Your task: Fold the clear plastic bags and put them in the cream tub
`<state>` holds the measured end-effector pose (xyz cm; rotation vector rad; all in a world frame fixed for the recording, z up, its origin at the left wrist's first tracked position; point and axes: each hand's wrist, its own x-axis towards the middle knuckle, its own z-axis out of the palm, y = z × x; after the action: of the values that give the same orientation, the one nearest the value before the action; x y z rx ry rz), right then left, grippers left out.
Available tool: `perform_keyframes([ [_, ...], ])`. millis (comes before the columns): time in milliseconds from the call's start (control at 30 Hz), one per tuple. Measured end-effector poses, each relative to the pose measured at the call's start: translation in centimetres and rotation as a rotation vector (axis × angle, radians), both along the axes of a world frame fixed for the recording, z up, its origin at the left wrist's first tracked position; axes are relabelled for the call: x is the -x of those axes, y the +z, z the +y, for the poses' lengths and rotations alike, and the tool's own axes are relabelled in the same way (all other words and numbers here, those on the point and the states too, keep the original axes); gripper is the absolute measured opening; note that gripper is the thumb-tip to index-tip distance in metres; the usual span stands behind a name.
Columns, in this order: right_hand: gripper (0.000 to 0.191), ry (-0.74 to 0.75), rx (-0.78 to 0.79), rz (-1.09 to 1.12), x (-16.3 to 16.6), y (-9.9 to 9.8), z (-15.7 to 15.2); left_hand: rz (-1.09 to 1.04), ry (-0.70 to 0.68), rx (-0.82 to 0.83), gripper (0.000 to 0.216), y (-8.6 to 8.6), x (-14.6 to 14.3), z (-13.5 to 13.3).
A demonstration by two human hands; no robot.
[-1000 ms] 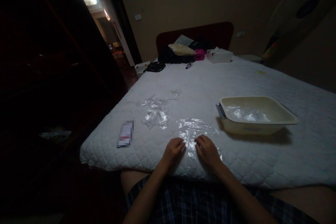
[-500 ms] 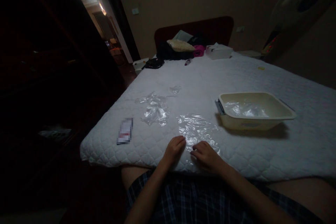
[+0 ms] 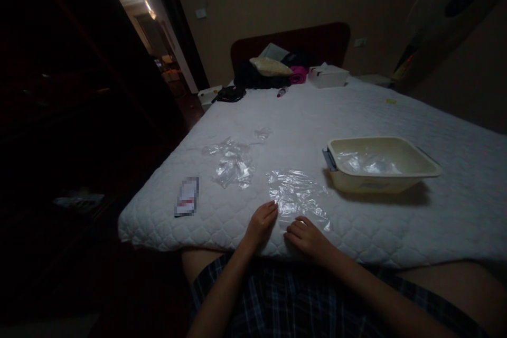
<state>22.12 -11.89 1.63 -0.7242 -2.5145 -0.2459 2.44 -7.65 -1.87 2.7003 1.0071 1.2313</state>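
Observation:
A clear plastic bag (image 3: 295,195) lies flat on the white quilted mattress (image 3: 356,116) near its front edge. My left hand (image 3: 260,224) rests on the bag's near left edge, fingers bent and together. My right hand (image 3: 307,236) lies at the bag's near edge with fingers curled, pinching the plastic. More crumpled clear bags (image 3: 232,163) lie to the left. A cream plastic basin (image 3: 380,163) stands to the right with clear plastic inside.
A small flat packet (image 3: 187,196) lies near the mattress's left corner. Clothes, a pillow (image 3: 271,67) and a white box (image 3: 328,76) sit by the dark headboard. A fan (image 3: 443,16) stands at the right. The floor to the left is dark.
Both hands have drawn back toward the mattress's front edge along the bag. The right hand has moved left and curled tighter.

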Motion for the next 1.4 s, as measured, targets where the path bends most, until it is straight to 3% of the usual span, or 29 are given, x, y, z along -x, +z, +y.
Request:
perform_keyframes([
  [200, 0.017, -0.081, 0.19, 0.105, -0.8, 2.2, 0.9, -0.011, 0.009, -0.022, 0.027, 0.0, -0.1, 0.0],
  [500, 0.015, -0.153, 0.28, 0.255, -0.5, 4.3, 5.5, -0.007, 0.021, -0.019, 0.027, -0.2, -0.2, 0.1],
  [700, 0.015, -0.231, 0.369, 0.319, 0.3, 3.5, 8.4, 0.008, 0.009, -0.018, 0.028, -0.6, -0.1, 0.2],
  [900, 0.017, -0.325, 0.416, 0.212, 0.7, 1.8, 9.9, -0.007, 0.048, 0.009, 0.026, -0.2, -0.2, -0.1],
  [1067, 0.013, -0.38, 0.399, 0.123, 1.0, 1.5, 10.4, -0.011, 0.099, 0.106, 0.027, 0.3, -0.4, -0.4],
  [1400, 0.013, -0.398, 0.395, -0.005, 1.3, 1.5, 11.2, 0.04, -0.004, -0.042, 0.024, -0.5, -0.1, 0.2],
])
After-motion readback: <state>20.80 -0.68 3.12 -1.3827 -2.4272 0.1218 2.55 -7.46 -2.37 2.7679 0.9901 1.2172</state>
